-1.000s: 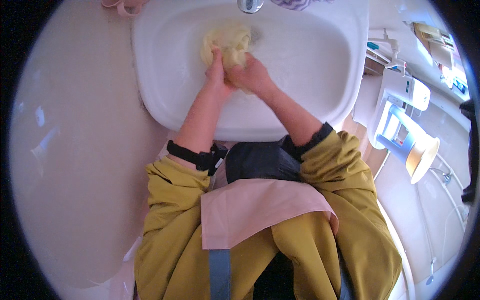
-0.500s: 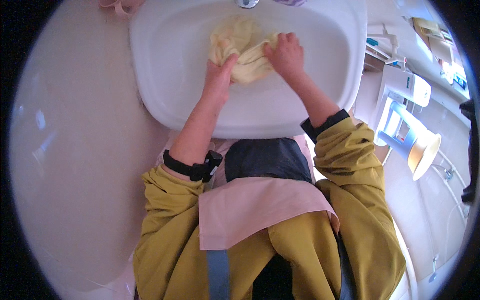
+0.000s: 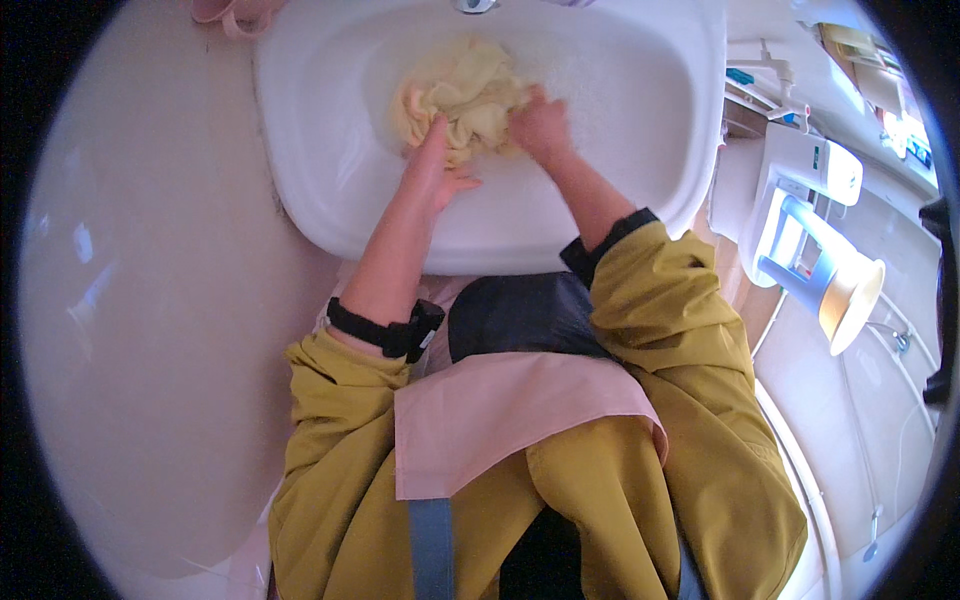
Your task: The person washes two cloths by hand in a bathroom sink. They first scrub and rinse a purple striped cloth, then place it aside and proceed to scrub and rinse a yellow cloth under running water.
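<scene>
A soft, pale yellow cloth, crumpled into loose folds, lies in a smooth, white, rounded basin. The left hand touches its near left side, grip loose, thumb splayed wide; the right hand curls against its right edge, motion-blurred, so whether that grip holds fabric cannot be told.

Light soft and middling over the sink, shadows faint. We find the strongest glare at upper right, a patch burnt to white. Pale glints on the glossy beige surface, left of frame. Right hand smeared by motion; cloth folds slightly soft. We note black fisheye corners, bowed lines toward the right edge.
</scene>
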`<state>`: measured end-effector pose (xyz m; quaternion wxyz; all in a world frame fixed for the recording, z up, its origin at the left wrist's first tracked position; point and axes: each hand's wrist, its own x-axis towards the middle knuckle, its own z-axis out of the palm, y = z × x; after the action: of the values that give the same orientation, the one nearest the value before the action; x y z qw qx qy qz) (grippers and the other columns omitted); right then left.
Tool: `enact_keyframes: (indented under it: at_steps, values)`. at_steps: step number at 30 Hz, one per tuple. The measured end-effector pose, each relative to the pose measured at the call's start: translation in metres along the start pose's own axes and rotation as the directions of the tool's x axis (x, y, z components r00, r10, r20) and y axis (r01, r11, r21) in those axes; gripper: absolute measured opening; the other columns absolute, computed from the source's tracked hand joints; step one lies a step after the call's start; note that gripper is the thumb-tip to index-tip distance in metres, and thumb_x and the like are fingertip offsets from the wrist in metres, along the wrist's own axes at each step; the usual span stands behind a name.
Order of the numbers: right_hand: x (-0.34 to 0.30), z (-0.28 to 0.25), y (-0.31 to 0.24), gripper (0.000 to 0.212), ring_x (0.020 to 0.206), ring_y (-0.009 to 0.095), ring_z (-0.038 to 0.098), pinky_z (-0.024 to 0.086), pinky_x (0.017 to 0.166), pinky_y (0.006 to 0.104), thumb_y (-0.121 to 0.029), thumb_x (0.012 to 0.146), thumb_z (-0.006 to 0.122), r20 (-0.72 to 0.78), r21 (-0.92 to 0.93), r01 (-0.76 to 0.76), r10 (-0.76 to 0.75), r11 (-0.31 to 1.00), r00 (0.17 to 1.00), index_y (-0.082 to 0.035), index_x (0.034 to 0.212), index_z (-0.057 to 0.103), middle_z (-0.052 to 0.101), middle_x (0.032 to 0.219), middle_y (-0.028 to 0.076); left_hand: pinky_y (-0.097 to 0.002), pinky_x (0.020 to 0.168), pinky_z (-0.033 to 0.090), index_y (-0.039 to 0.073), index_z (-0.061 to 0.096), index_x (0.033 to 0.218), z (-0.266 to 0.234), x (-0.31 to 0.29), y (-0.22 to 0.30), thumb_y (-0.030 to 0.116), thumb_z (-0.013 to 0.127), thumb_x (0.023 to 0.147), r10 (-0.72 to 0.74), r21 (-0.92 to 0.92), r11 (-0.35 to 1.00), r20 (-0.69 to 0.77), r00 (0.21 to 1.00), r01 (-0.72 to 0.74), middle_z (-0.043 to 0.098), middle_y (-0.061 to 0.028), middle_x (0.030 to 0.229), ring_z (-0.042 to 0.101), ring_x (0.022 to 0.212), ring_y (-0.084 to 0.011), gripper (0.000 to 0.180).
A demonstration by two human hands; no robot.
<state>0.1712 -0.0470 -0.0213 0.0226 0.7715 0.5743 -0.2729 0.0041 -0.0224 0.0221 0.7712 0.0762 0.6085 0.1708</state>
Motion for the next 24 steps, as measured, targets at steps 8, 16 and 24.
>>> enact_keyframes:
  at_steps: [8,16,24]
  values:
    - [-0.062,-0.03,-0.098,0.032,0.075,0.035,0.061,0.047,0.063,0.0406,-0.024,0.079,0.056,-0.296,0.715,0.149,0.102,0.683,0.95,0.006,0.088,0.057,0.061,0.079,0.025,-0.0396,0.095,0.039,0.007,0.034,0.131,-0.006,0.06,0.002,0.035,0.041,0.091,0.351,-0.261,0.933,0.507,0.787,-0.247,0.043,-0.0129,0.128,0.046,0.113,-0.0261,0.049]
    - [-0.039,-0.023,-0.077,0.03,0.085,0.041,0.057,0.043,0.074,0.0458,-0.026,0.087,0.041,-0.118,0.786,-0.055,0.237,0.616,0.964,0.001,0.094,0.052,0.059,0.089,0.025,-0.0385,0.081,0.05,0.011,0.042,0.121,0.01,0.043,-0.009,0.021,0.043,0.092,0.15,-0.399,0.917,0.295,0.944,-0.021,0.052,-0.008,0.111,0.056,0.097,-0.0212,0.031]
    - [0.011,-0.042,0.027,0.023,0.081,0.036,0.049,0.039,0.075,0.0467,-0.019,0.079,0.049,-0.478,0.283,0.113,0.038,0.953,0.878,0.003,0.083,0.054,0.054,0.08,0.023,-0.0399,0.094,0.034,0.001,0.034,0.119,0.01,-0.022,0.012,0.011,0.053,0.077,0.335,0.066,0.939,0.058,0.941,-0.338,0.042,-0.0143,0.12,0.04,0.111,-0.0294,0.047]
